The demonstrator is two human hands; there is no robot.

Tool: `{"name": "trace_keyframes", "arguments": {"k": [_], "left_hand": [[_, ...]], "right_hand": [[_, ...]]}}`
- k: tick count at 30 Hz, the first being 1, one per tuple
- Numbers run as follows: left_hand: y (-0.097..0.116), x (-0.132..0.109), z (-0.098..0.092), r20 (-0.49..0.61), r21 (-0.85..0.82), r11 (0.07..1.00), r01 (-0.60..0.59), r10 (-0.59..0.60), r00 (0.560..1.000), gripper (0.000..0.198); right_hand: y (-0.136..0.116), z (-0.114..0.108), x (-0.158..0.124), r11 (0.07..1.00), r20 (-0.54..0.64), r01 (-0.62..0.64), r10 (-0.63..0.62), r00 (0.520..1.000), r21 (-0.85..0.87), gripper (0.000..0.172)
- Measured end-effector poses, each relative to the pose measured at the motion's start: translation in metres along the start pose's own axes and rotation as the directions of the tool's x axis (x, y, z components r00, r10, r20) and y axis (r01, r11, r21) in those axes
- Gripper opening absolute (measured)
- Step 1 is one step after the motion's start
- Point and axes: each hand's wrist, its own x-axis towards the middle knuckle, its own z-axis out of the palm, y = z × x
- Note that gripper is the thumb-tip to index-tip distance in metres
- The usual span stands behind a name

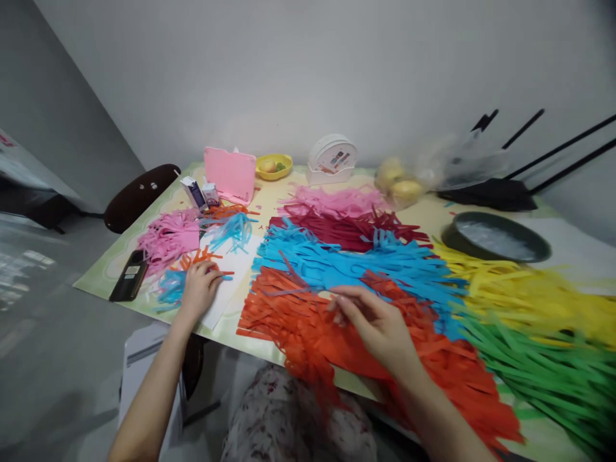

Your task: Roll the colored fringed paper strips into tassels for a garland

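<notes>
Thin orange and blue strips (226,274) are clamped in a pinch by the left hand (201,282), above a white sheet (228,295) that is laid out to the table's front edge. The right hand (373,314) is held over an orange fringe (332,337), thumb and forefinger brought near each other; whether anything is gripped there cannot be told. The fringe is draped over the edge of the table (115,258). Some room for movement is left between the hands by the sheet's right side. Blue fringe (332,266) is spread behind; a phone (126,287) is set near the left edge.
</notes>
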Motion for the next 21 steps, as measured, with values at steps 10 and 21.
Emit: {"name": "trace_keyframes", "arguments": {"k": [10, 21], "left_hand": [[0.1, 0.071, -0.056, 0.011, 0.042, 0.951, -0.305, 0.305, 0.952, 0.022], [0.262, 0.215, 0.092, 0.374, -0.215, 0.858, -0.467, 0.514, 0.772, 0.025]], "right_hand": [[0.032, -0.115, 0.124, 0.484, 0.049, 0.061, -0.037, 0.998, -0.873, 0.03], [0.082, -0.112, 0.17, 0.241, 0.362, 0.324, 0.135, 0.922, -0.915, 0.024]]}}
